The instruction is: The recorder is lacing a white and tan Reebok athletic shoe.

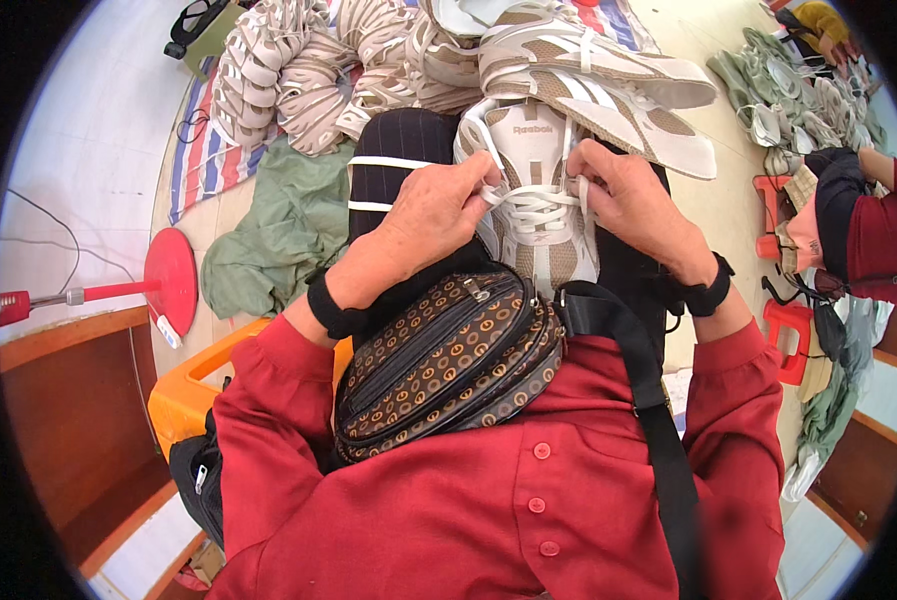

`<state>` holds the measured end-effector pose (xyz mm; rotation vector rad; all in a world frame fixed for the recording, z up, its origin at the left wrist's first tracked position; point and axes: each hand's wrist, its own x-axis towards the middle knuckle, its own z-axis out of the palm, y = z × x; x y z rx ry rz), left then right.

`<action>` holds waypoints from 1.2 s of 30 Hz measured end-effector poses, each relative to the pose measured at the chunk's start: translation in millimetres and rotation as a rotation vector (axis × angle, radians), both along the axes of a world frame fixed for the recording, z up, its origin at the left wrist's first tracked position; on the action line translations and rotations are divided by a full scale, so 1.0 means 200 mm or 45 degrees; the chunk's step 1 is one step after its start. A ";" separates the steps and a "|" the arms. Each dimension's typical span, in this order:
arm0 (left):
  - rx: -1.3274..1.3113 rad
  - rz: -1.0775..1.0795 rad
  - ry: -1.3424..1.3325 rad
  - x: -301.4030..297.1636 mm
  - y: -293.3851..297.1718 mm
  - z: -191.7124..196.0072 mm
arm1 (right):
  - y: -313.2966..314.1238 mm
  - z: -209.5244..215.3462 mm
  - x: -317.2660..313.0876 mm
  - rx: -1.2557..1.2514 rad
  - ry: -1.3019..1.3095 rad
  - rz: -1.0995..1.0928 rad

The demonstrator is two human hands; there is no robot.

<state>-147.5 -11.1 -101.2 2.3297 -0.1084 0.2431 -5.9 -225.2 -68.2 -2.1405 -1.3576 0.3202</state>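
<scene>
On my lap lies a white and beige shoe upper (530, 150), its tongue pointing away from me and its toe toward me. White shoelace (540, 208) crosses its lower eyelets in several rows. My left hand (438, 205) pinches one end of the lace at the left eyelet edge. At the opposite edge, my right hand (636, 195) pinches the other end between thumb and fingers. Two white bands (393, 162) circle my dark left trouser leg. More beige and white shoe uppers (608, 75) are stacked just beyond the one I hold.
Bundled shoe uppers (318, 95) lie on a striped sheet (208, 165) ahead. Green cloth (278, 225) and a red round stand base (171, 285) are at left. A patterned waist bag (448, 360) rests against me. At right, another person (873, 215) sits near green uppers (783, 90).
</scene>
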 end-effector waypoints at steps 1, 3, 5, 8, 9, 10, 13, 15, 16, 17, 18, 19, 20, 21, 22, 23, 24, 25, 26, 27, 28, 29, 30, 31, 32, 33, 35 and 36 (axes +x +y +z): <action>0.000 -0.027 -0.011 -0.01 0.01 -0.01 | -0.01 0.02 0.01 0.026 0.079 0.041; 0.053 -0.004 -0.054 -0.02 0.04 0.02 | -0.04 0.02 0.02 0.051 0.155 0.080; 0.105 0.020 -0.096 -0.01 0.06 0.06 | -0.08 0.01 0.01 -0.014 0.144 -0.050; 0.291 0.103 -0.358 0.03 0.08 0.19 | -0.10 0.05 -0.05 0.154 -0.187 -0.102; 0.294 0.110 -0.354 0.04 0.07 0.23 | -0.09 0.08 -0.07 0.156 -0.183 -0.094; 0.394 0.006 -0.422 0.07 0.06 0.26 | -0.07 0.12 -0.09 0.187 -0.209 -0.019; 0.535 -0.197 -0.504 0.14 0.05 0.25 | 0.01 0.21 -0.11 0.163 -0.350 0.161; 0.662 -0.453 -0.288 0.18 0.06 0.22 | 0.04 0.23 -0.08 0.108 -0.464 0.254; 0.674 -0.501 -0.301 0.21 0.06 0.21 | 0.06 0.23 -0.04 0.015 -0.582 0.347; 0.674 -0.501 -0.302 0.23 0.06 0.23 | 0.08 0.23 -0.01 -0.076 -0.698 0.440; 0.739 -0.561 -0.167 0.25 0.06 0.26 | 0.10 0.24 0.01 -0.076 -0.697 0.441; 0.801 -0.619 -0.030 0.26 0.06 0.27 | 0.11 0.25 0.02 -0.153 -0.774 0.538; 0.800 -0.612 -0.026 0.26 0.06 0.27 | 0.13 0.26 0.03 -0.228 -0.851 0.641; 0.828 -0.633 -0.009 0.26 0.07 0.26 | 0.15 0.25 0.04 -0.226 -0.850 0.649; 0.855 -0.656 0.008 0.26 0.07 0.25 | 0.16 0.23 0.07 -0.247 -0.908 0.708; 0.853 -0.654 0.009 0.27 0.07 0.25 | 0.18 0.23 0.08 -0.272 -0.967 0.763; 0.878 -0.666 0.051 0.28 0.07 0.24 | 0.19 0.23 0.09 -0.272 -0.965 0.765; 0.903 -0.678 0.093 0.28 0.08 0.23 | 0.20 0.23 0.09 -0.335 -0.937 0.774; 0.903 -0.678 0.092 0.29 0.08 0.23 | 0.21 0.24 0.10 -0.400 -0.911 0.780; 0.893 -0.700 0.085 0.29 0.08 0.22 | 0.21 0.25 0.10 -0.401 -0.913 0.780; 0.882 -0.722 0.079 0.29 0.08 0.22 | 0.20 0.25 0.10 -0.377 -0.924 0.802; 0.881 -0.722 0.077 0.30 0.08 0.21 | 0.19 0.26 0.10 -0.355 -0.935 0.825; 0.881 -0.723 0.038 0.30 0.08 0.20 | 0.19 0.25 0.10 -0.357 -0.935 0.825; 0.881 -0.724 -0.002 0.30 0.08 0.19 | 0.19 0.24 0.11 -0.352 -0.957 0.848; 0.882 -0.724 -0.002 0.30 0.08 0.20 | 0.19 0.24 0.10 -0.345 -0.978 0.872; 0.886 -0.698 0.054 0.30 0.07 0.20 | 0.20 0.24 0.10 -0.344 -0.979 0.872; 0.894 -0.668 0.111 0.30 0.05 0.22 | 0.22 0.25 0.09 -0.429 -0.902 0.841; 0.929 -0.641 0.185 0.30 0.03 0.23 | 0.22 0.25 0.09 -0.425 -0.905 0.841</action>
